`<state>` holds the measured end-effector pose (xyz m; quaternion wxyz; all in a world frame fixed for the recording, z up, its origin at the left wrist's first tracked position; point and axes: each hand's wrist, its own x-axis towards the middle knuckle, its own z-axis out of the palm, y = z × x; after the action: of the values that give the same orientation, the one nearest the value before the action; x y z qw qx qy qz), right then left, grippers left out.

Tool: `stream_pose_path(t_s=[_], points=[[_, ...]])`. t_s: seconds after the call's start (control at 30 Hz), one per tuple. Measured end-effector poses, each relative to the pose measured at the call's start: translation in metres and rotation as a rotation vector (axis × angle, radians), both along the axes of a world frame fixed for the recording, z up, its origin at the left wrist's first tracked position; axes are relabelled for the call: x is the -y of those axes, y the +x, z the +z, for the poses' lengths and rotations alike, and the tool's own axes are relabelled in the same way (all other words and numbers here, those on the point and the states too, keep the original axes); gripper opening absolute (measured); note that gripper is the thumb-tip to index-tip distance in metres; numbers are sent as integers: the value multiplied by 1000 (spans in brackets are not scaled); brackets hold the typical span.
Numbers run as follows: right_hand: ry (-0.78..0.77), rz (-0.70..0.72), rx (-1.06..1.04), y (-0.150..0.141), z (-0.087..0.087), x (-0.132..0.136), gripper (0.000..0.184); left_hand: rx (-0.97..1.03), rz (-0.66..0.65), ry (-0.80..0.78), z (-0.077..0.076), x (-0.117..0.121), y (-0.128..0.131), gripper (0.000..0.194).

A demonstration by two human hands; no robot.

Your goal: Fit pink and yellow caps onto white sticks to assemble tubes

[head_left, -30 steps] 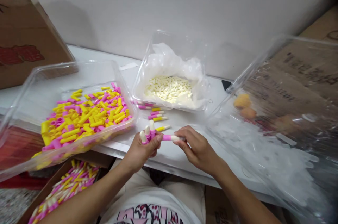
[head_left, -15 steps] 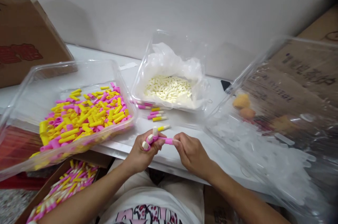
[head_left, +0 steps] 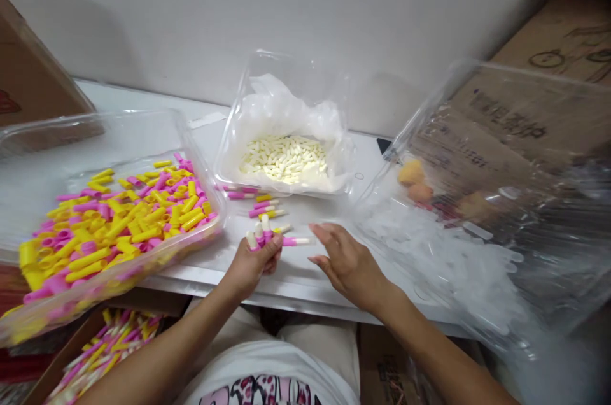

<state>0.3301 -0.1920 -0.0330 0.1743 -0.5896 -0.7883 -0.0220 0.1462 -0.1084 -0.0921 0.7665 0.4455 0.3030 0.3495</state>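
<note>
My left hand (head_left: pixel 258 263) is closed round several pink tubes with white tips (head_left: pixel 267 231), most of them pointing up. One pink tube (head_left: pixel 289 241) sticks out sideways to the right, its white tip toward my other hand. My right hand (head_left: pixel 346 262) is open, thumb and fingers apart, just right of that tip, with nothing visible in it. On the table behind my left hand lie several pink and yellow tubes with pale tips (head_left: pixel 262 209). Beyond them, a clear lined bin (head_left: pixel 341 185) contains small pale-yellow pellets (head_left: pixel 286 160).
At left stands a clear bin (head_left: pixel 217 217) of loose pink and yellow tubes (head_left: pixel 143 217). Below it, a carton holds many tipped tubes (head_left: pixel 107 351). A clear bin (head_left: pixel 405 131) of translucent pieces (head_left: pixel 458 271) stands at right. Cardboard boxes (head_left: pixel 501 112) are behind it.
My right hand has let go of the sideways pink tube and opened, and that tube now shows a white tip. The whole view has shifted, so the bins sit further left.
</note>
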Motion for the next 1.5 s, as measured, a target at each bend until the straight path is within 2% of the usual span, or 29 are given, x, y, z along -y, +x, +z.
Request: stream_pose_path(t_s=[0.07, 0.1, 0.17, 0.23, 0.3, 0.37, 0.43, 0.47, 0.53, 0.63, 0.73, 0.8, 0.9, 0.93, 1.0, 1.07, 1.13, 1.2, 1.23, 1.3, 1.37, 1.5], points=[[-54, 65, 11, -8, -4, -1, 28, 36, -92, 17, 8, 8, 0, 34], [-122, 53, -48, -13, -5, -2, 30, 22, -110, 63, 11, 12, -1, 32], [-318, -17, -241, -20, -5, -1, 35, -63, -103, 192, 15, 18, -5, 30], [-547, -24, -395, -20, 1, 0, 39, -178, -115, 338, 15, 22, -10, 28], [-647, 19, -417, -7, 10, -1, 41, -271, -115, 517, 10, 20, -13, 24], [-529, -78, -337, 19, 21, -6, 38, -342, -4, 733, -1, 10, -16, 20], [-316, -347, -167, 52, 28, -15, 34, -446, 176, 922, -15, -7, -19, 21], [-272, -466, -42, 69, 30, -20, 31, -528, 232, 984, -22, -16, -21, 26], [-317, -546, 186, 96, 29, -30, 29, -748, 237, 1036, -32, -33, -24, 41], [-467, -440, 390, 116, 18, -45, 37, -1055, 163, 1013, -35, -45, -28, 60], [-554, -385, 498, 120, 7, -55, 43, -1141, 154, 983, -31, -43, -30, 64], [-579, -385, 544, 122, 1, -60, 41, -1072, 191, 936, -27, -36, -31, 53], [-550, -330, 584, 130, -3, -61, 30, -869, 241, 775, -21, -25, -34, 15], [-512, -307, 597, 134, -4, -60, 26, -785, 232, 702, -19, -22, -35, 15], [-404, -291, 618, 140, -2, -56, 25, -634, 172, 522, -16, -16, -37, 31], [-278, -355, 599, 141, 5, -50, 29, -545, 92, 296, -12, -11, -39, 40], [-169, -492, 484, 133, 15, -42, 33, -504, 30, 117, -8, -7, -40, 44], [-100, -544, 265, 113, 28, -34, 34, -446, -28, 62, -1, -4, -39, 44], [-89, -485, 140, 99, 33, -30, 34, -417, -60, 71, 3, -3, -38, 43], [-121, -214, -77, 67, 42, -26, 29, -385, -136, 124, 12, 0, -36, 39], [-189, 18, -204, 37, 44, -23, 24, -390, -207, 211, 22, 3, -33, 34], [-307, 156, -277, 3, 40, -22, 17, -403, -314, 382, 40, 7, -32, 33]])
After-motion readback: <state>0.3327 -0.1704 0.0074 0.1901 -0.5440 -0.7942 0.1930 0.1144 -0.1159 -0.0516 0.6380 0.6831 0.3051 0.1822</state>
